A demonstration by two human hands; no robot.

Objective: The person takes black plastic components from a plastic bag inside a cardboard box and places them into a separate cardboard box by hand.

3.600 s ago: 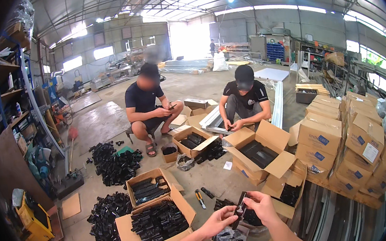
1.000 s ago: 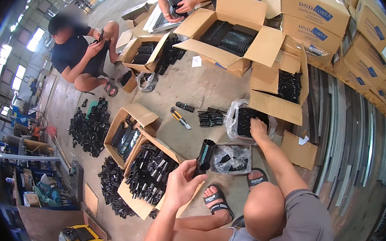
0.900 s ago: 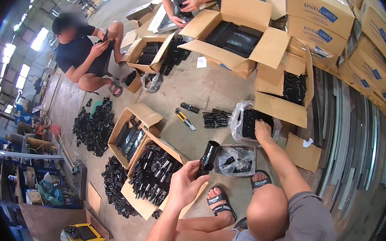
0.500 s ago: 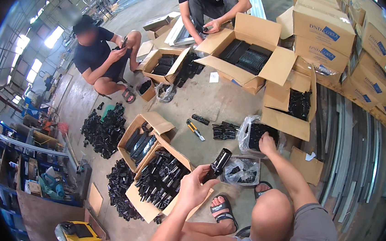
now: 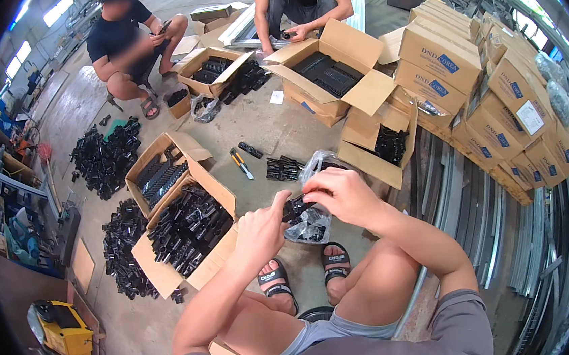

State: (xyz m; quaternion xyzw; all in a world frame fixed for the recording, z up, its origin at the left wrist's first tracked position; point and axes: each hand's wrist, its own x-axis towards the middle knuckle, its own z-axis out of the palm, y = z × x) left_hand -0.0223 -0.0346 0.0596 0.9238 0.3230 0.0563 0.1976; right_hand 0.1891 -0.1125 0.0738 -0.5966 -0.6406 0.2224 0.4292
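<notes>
Between my two hands, in front of my knees, is a short black tubular part (image 5: 293, 209). My left hand (image 5: 262, 232) is closed round it, the thumb reaching up along its side. The fingers of my right hand (image 5: 341, 194) are pinched together at the part's other end; whatever small thing they hold is hidden. Just below the hands sits a small container lined with a clear plastic bag (image 5: 312, 228), small black pieces inside. Another clear bag (image 5: 315, 165) lies behind my right hand, partly covered by it.
To the left, an open carton (image 5: 148, 262) is full of black tubular parts beside heaps of them (image 5: 126, 242). A yellow utility knife (image 5: 241, 164) lies ahead near a row of black parts (image 5: 284, 168). Two people crouch beyond, by open cartons (image 5: 365, 88). Stacked cartons (image 5: 438, 59) stand right.
My right hand has come out of the bag of black pieces and moved left to the part in my left hand. The view has shifted, and the part is now tilted between both hands.
</notes>
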